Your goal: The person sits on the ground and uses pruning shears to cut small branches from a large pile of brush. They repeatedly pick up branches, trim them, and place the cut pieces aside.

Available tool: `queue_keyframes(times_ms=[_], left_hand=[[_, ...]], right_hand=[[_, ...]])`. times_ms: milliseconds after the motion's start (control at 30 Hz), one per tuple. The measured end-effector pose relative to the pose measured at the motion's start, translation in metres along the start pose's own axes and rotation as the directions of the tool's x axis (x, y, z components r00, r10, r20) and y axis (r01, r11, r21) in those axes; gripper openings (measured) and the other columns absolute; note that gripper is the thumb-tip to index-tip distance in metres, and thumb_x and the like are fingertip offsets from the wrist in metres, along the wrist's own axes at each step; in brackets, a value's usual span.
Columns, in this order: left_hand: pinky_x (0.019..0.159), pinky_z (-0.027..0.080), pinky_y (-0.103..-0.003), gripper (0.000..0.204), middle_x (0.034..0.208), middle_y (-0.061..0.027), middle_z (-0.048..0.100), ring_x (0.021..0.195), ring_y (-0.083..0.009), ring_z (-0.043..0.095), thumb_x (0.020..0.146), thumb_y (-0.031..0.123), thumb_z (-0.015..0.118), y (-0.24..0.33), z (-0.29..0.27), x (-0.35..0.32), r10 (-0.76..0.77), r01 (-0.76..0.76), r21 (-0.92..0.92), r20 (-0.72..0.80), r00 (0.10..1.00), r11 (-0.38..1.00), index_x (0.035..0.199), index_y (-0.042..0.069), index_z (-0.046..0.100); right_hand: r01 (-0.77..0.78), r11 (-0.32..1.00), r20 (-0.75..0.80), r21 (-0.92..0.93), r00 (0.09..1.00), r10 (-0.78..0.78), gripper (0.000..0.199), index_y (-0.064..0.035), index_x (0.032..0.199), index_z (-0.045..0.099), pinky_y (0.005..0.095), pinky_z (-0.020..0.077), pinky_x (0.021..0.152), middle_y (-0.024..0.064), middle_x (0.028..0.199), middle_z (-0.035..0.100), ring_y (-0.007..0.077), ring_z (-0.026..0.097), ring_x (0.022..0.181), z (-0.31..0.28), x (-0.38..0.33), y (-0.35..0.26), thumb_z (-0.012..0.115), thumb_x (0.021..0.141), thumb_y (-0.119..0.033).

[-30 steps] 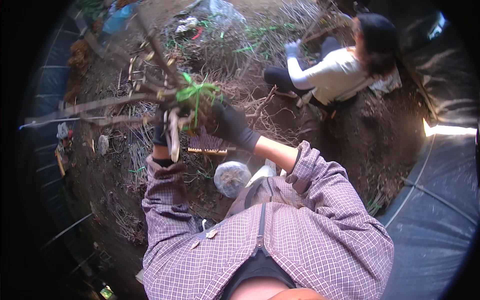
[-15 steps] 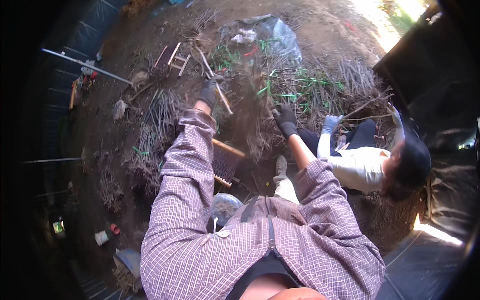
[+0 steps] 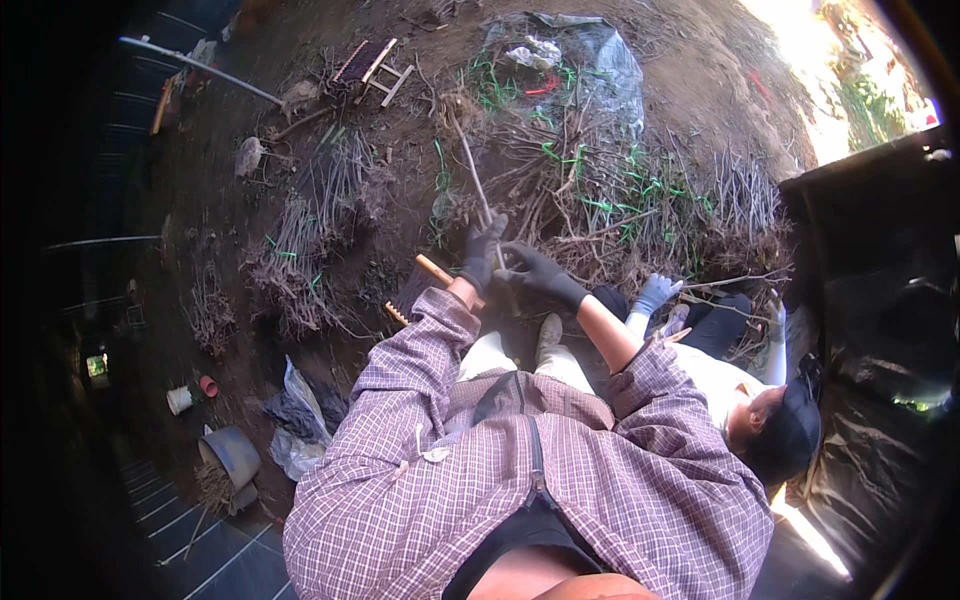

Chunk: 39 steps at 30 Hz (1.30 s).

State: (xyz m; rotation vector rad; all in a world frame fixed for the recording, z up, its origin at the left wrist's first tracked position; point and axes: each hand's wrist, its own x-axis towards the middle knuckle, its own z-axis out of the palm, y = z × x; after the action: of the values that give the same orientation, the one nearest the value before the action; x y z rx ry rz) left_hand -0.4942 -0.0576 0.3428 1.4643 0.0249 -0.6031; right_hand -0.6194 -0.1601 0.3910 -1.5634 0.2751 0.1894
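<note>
A bare woody sapling [image 3: 467, 150] with a root clump at its far end slants in front of me. My left hand [image 3: 484, 250], in a dark glove, is closed around its stem. My right hand [image 3: 540, 274], gloved too, has its fingers closed at the stem's near end, just right of the left hand. Beyond my hands lies a heap of bare-root saplings [image 3: 530, 180], some tied with green ribbon [image 3: 600, 205]. Under my left forearm a low stool with a wooden rail [image 3: 436, 269] is partly hidden.
At right a co-worker in light blue gloves [image 3: 656, 293] holds a thin stem. Sapling bundles [image 3: 300, 235] lie at left. A woven folding stool [image 3: 368, 62], a clear plastic sheet [image 3: 612, 70], a tipped bucket [image 3: 232, 458] and a plastic bag [image 3: 298, 430] lie around on the soil.
My left hand has come back toward me with the stem, now upright with roots away from me. My right hand has left the heap's edge and moved left to the stem.
</note>
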Motion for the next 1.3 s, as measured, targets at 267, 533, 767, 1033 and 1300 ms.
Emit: queue_keyframes(times_ms=[267, 533, 767, 1033, 1300], left_hand=[[0.064, 0.053, -0.028, 0.028, 0.095, -0.0047, 0.066, 0.079, -0.0137, 0.063, 0.094, 0.033, 0.066, 0.045, -0.029, 0.039, -0.167, 0.166, -0.029, -0.009, 0.986, 0.986, 0.107, 0.008, 0.061], [0.092, 0.052, -0.031, 0.04, 0.116, -0.0101, 0.064, 0.106, -0.0188, 0.062, 0.099, 0.032, 0.059, 0.092, -0.093, -0.085, -0.185, 0.19, -0.445, 0.054, 0.981, 0.875, 0.124, 0.001, 0.057], [0.089, 0.051, -0.029, 0.04, 0.115, -0.0064, 0.058, 0.102, -0.0174, 0.06, 0.089, 0.02, 0.071, 0.181, -0.251, -0.185, -0.248, -0.233, 0.593, 0.615, 0.748, 0.771, 0.124, 0.006, 0.056], [0.094, 0.045, -0.039, 0.032, 0.116, -0.0114, 0.056, 0.109, -0.0293, 0.054, 0.084, 0.028, 0.07, 0.131, -0.299, -0.274, -0.187, -0.401, 0.603, 0.683, 0.706, 0.69, 0.114, 0.017, 0.068], [0.107, 0.033, -0.052, 0.038, 0.147, -0.008, 0.041, 0.138, -0.0322, 0.033, 0.086, 0.031, 0.064, 0.115, -0.299, -0.299, -0.111, -0.493, 0.869, 0.494, 0.862, 0.035, 0.123, 0.023, 0.064]], right_hand=[[-0.296, 0.725, -0.453, -0.622, 0.891, -0.025, 0.055, -0.0076, 0.135, 0.051, 0.0415, 0.0517, 0.08, 0.018, 0.11, 0.064, 0.0303, 0.065, 0.093, -0.069, 0.025, 0.03, 0.072, 0.086, -0.021], [0.126, 0.932, 0.161, 0.339, 0.969, -0.189, 0.078, -0.0027, 0.148, 0.036, 0.028, 0.0444, 0.095, 0.0069, 0.124, 0.06, 0.0139, 0.054, 0.111, 0.092, -0.01, -0.079, 0.078, 0.084, -0.015], [0.008, 1.0, 0.143, 0.014, 0.99, -0.01, 0.058, -0.0031, 0.14, 0.045, 0.0237, 0.0465, 0.085, 0.003, 0.108, 0.06, 0.0092, 0.054, 0.097, 0.111, -0.041, -0.045, 0.068, 0.088, -0.01], [-0.26, 0.963, -0.04, 0.075, 0.964, 0.264, 0.023, -0.0024, 0.117, 0.057, 0.0217, 0.0463, 0.067, -0.0026, 0.086, 0.057, 0.006, 0.055, 0.073, 0.086, -0.11, -0.035, 0.06, 0.094, -0.006], [-0.216, 0.976, -0.252, -0.042, 0.947, 0.199, 0.007, -0.007, 0.093, 0.055, 0.0243, 0.0436, 0.059, -0.0027, 0.077, 0.055, 0.0057, 0.049, 0.064, 0.052, -0.145, -0.043, 0.06, 0.094, -0.012]])
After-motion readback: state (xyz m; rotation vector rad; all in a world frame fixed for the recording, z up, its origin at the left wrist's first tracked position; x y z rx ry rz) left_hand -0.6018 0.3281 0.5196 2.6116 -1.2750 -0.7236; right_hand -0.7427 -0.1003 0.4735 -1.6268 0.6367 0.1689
